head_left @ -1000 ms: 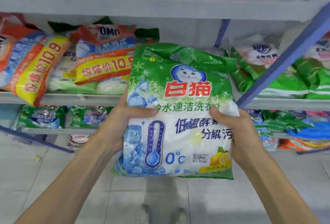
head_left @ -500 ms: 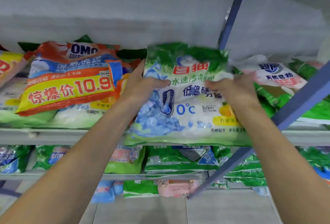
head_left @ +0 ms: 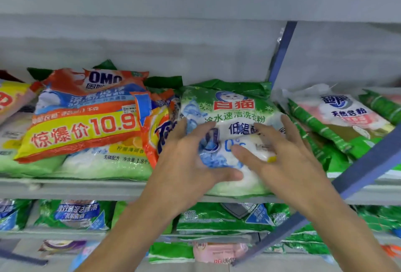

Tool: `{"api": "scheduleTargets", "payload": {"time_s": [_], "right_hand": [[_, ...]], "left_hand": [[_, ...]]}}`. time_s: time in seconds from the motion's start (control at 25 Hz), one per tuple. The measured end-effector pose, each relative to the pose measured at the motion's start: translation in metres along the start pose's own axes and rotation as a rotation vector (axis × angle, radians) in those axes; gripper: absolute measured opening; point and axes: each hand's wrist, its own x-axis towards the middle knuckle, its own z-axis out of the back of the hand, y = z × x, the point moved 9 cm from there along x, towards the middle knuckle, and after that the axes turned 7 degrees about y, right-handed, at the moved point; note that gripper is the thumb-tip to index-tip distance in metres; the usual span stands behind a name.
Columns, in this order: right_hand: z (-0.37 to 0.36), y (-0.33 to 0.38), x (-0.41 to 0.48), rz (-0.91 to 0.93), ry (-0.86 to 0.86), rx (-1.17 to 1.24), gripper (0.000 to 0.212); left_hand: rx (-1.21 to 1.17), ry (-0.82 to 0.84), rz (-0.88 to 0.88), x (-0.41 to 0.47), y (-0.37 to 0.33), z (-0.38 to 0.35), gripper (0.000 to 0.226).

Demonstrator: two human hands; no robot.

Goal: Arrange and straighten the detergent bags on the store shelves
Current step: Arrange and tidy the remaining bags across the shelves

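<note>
Head view is showing the green-and-white detergent bag (head_left: pixel 230 106) lying label-up on the middle shelf (head_left: pixel 86 189), its near edge reaching the shelf's front lip. Both hands are resting on it with fingers spread wide and gripping nothing: the left hand (head_left: pixel 191 163) is covering its left half and the right hand (head_left: pixel 282 152) its right half, probably pressing the loose powder flat so the bag is sitting square. An orange bag (head_left: pixel 158 132) is crowding its left side, tilted against an OMO bag (head_left: pixel 86 115) farther left that is lying askew on a pale stack. A blue upright (head_left: pixel 282 50) is rising behind its far right corner, with striped green bags (head_left: pixel 308 124) slumping beyond.
</note>
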Motion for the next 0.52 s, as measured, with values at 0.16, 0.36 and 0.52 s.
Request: {"api": "scheduleTargets", "payload": {"time_s": [0.16,0.36,0.52], "right_hand": [[0.007,0.0,0.036,-0.036,-0.062,-0.052,0.078],[-0.007,-0.018,0.031,-0.014,-0.034,-0.045,0.071],[-0.01,-0.017,0.024,-0.037,0.009,-0.035,0.072]], "left_hand": [[0.075,-0.031,0.012,0.031,-0.003,-0.011,0.106],[0.19,0.024,0.035,0.025,0.007,-0.022,0.109],[-0.088,0.012,0.01,-0.007,0.013,-0.007,0.085]]}}
